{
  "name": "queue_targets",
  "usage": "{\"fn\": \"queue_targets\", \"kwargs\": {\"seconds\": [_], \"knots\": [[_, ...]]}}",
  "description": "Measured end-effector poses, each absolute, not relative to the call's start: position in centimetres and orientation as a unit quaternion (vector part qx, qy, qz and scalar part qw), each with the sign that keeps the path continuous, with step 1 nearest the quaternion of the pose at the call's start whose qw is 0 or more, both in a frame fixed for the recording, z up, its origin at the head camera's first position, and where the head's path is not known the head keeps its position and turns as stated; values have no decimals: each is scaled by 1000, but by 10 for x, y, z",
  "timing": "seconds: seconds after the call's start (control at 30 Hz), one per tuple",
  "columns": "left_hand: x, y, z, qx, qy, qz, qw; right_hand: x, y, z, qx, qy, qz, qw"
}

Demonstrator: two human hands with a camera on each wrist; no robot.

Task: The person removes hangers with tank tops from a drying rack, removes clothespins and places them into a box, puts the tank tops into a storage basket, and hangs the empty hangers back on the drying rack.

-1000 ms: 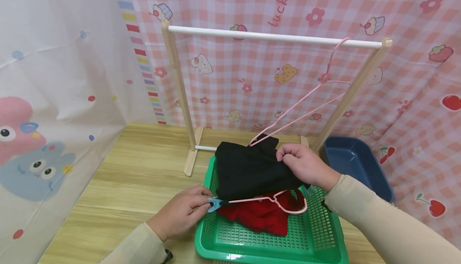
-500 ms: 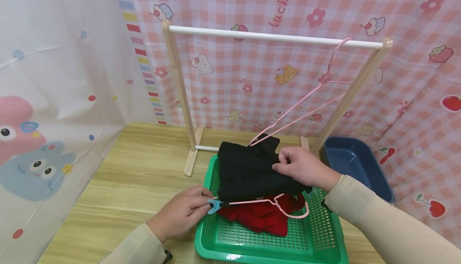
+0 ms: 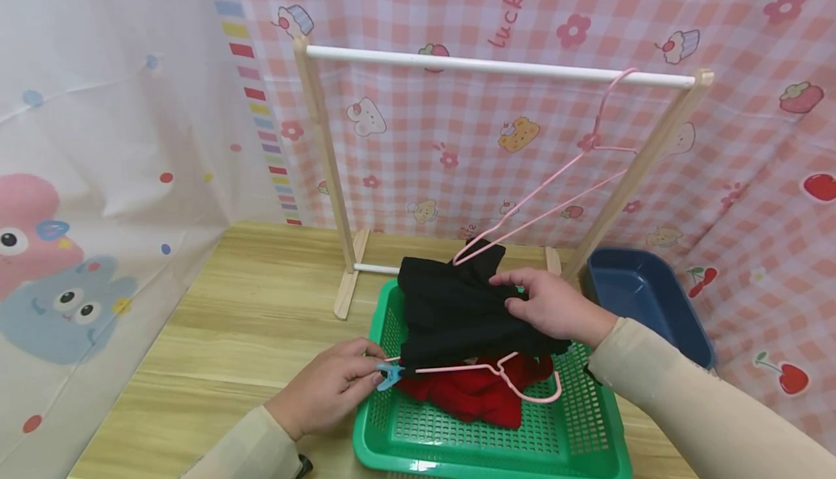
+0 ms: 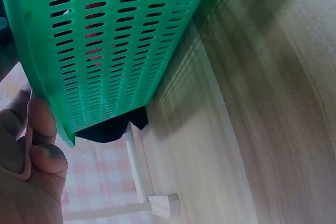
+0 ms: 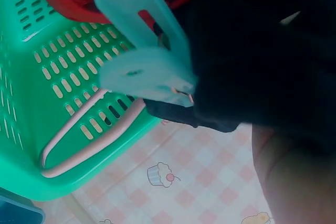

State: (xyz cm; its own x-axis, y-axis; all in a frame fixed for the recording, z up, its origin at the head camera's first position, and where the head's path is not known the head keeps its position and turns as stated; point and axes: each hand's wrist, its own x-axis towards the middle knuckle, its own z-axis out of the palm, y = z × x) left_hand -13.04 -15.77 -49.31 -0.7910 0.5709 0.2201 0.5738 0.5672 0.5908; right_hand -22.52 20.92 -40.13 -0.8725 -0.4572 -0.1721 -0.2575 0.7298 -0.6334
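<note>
My left hand [image 3: 333, 388] pinches one end of a pink clothes hanger [image 3: 457, 369]; its bar runs between fingers and thumb in the left wrist view. A light-blue clothespin [image 3: 390, 376] clips a black garment [image 3: 457, 312] to the hanger beside that hand. Another blue clothespin [image 5: 147, 19] grips the garment's other end in the right wrist view. My right hand [image 3: 555, 306] reaches over the garment's right side, thumb and forefinger spread apart at the cloth. Below, a red garment [image 3: 477, 395] lies in a green perforated basket [image 3: 490, 469].
Behind the basket stands a wooden rack with a white rod [image 3: 490, 67]. An unloaded pink hanger [image 3: 542, 189] hangs from it, its lower left end at the black garment. A dark blue bin [image 3: 643, 290] sits at right. Wooden tabletop [image 3: 261, 297] lies left of the basket.
My right fingers have spread from their pinch on the black cloth. The garment has shifted slightly to the right, and the hanger's hook has dipped. My left hand stays in place.
</note>
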Motion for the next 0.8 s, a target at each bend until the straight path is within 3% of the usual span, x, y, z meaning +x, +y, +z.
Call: {"fn": "queue_targets", "kwargs": {"seconds": [0.13, 0.8], "knots": [[-130, -157, -493, -315, -889, -333, -4, -227, 210, -402, -200, 918, -299, 167], [-129, -156, -490, -302, -891, -338, -18, -219, 210, -400, -229, 899, -366, 72]]}}
